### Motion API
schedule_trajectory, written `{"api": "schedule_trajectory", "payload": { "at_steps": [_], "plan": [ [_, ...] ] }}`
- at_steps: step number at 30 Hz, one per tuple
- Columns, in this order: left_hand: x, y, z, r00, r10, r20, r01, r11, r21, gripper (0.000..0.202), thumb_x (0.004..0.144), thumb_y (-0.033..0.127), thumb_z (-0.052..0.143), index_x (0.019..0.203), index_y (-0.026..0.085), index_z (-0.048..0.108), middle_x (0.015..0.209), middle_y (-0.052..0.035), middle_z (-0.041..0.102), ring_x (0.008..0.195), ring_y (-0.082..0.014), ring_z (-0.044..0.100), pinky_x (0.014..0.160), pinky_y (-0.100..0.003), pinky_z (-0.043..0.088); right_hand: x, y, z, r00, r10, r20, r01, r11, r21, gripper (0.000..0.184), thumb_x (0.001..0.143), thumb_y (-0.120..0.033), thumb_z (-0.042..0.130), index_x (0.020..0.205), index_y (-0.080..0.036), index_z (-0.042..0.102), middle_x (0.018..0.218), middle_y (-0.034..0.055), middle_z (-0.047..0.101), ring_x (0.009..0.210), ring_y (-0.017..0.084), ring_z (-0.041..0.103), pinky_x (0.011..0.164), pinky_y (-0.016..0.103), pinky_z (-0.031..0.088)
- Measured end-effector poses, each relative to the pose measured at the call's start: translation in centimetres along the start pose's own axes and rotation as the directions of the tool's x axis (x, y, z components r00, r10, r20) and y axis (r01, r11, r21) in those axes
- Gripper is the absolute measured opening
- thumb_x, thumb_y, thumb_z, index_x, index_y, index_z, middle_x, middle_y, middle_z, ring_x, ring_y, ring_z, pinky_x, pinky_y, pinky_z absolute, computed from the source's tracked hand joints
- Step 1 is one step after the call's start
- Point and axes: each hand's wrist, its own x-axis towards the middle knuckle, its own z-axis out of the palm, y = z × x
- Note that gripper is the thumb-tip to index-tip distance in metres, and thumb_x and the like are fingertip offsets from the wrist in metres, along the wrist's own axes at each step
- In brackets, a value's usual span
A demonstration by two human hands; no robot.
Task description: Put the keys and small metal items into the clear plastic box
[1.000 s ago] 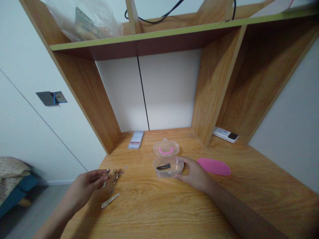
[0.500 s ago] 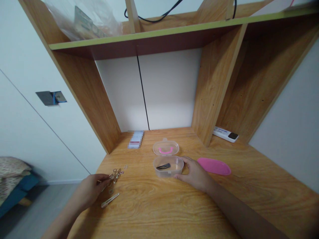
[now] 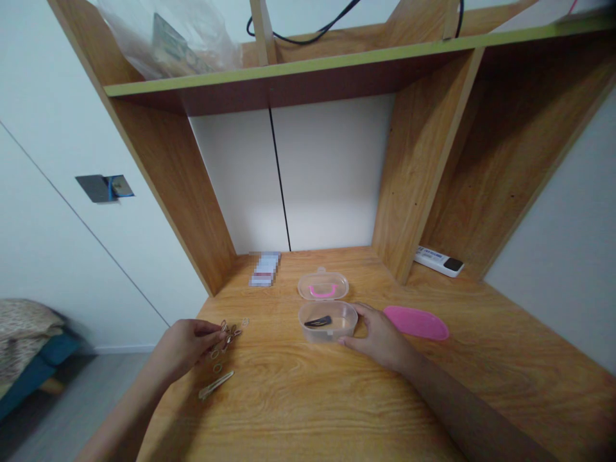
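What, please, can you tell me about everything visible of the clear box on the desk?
The clear box is oval, apparently translucent plastic, and stands upright on the desk. Its lid, with a tab and a pink handle, lies open behind it. A dark hair clip lies inside, and the right hand holds its right end.

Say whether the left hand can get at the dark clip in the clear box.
Probably yes: the lid is open, nothing covers the dark clip, and the right hand holds the box by its right end, leaving the side toward the left hand free.
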Motion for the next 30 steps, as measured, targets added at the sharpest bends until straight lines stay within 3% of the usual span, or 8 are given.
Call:
{"api": "schedule_trajectory", "payload": {
  "at_steps": [8,16,24,27,30],
  "plan": [
    [2.7,-0.2,-0.1,0.983,-0.039,-0.181,0.076,0.977,0.2,0.034,0.076,0.044,0.054,0.087,0.023,0.079,0.076,-0.0052,0.075,0.071,-0.0216,0.065,0.057,-0.024,0.036,0.0,0.3,0.1,1.0,-0.006,0.003,0.006,1.0,0.003,0.057,0.064,-0.026,0.08,0.118,-0.02,0.063,0.116,0.0085,0.067,0.105,0.028,0.063,0.095,0.042,0.048],
    [5.4,-1.5,0.1,0.982,-0.091,-0.163,0.119,0.978,0.172,0.032,0.075,0.04,0.057,0.09,0.023,0.079,0.076,-0.0044,0.076,0.073,-0.02,0.068,0.059,-0.023,0.038,0.0,0.4,0.1,1.0,-0.003,0.001,0.003,1.0,-0.009,0.056,0.065,-0.029,0.08,0.117,-0.021,0.063,0.114,0.0077,0.068,0.102,0.027,0.063,0.093,0.041,0.048],
    [4.2,-1.6,0.1,0.983,-0.038,-0.177,0.048,0.997,0.052,0.041,0.077,0.043,0.054,0.099,0.017,0.076,0.087,-0.0067,0.076,0.077,-0.0201,0.066,0.063,-0.023,0.041,0.0,0.5,0.1,1.0,-0.003,-0.004,0.003,1.0,-0.011,0.057,0.064,-0.029,0.08,0.118,-0.021,0.063,0.114,0.0078,0.068,0.101,0.027,0.063,0.092,0.041,0.048],
    [2.9,-0.7,0.5,0.998,-0.029,-0.061,0.026,0.998,-0.055,0.044,0.075,0.046,0.055,0.099,0.014,0.075,0.073,-0.0044,0.073,0.064,-0.0172,0.062,0.057,-0.023,0.038,0.0,0.3,0.1,1.0,0.006,-0.002,-0.006,1.0,-0.002,0.056,0.064,-0.028,0.08,0.117,-0.021,0.064,0.115,0.0084,0.067,0.103,0.028,0.063,0.093,0.042,0.048],
    [1.7,0.5,0.9,1.0,-0.006,0.015,0.006,1.0,-0.015,0.035,0.072,0.045,0.057,0.077,0.016,0.074,0.057,-0.0009,0.065,0.054,-0.0141,0.055,0.052,-0.022,0.034,0.0,0.2,0.1,1.0,0.006,-0.001,-0.006,1.0,-0.005,0.056,0.064,-0.027,0.079,0.117,-0.02,0.064,0.116,0.0086,0.067,0.105,0.028,0.062,0.095,0.043,0.047]
  ]
}}
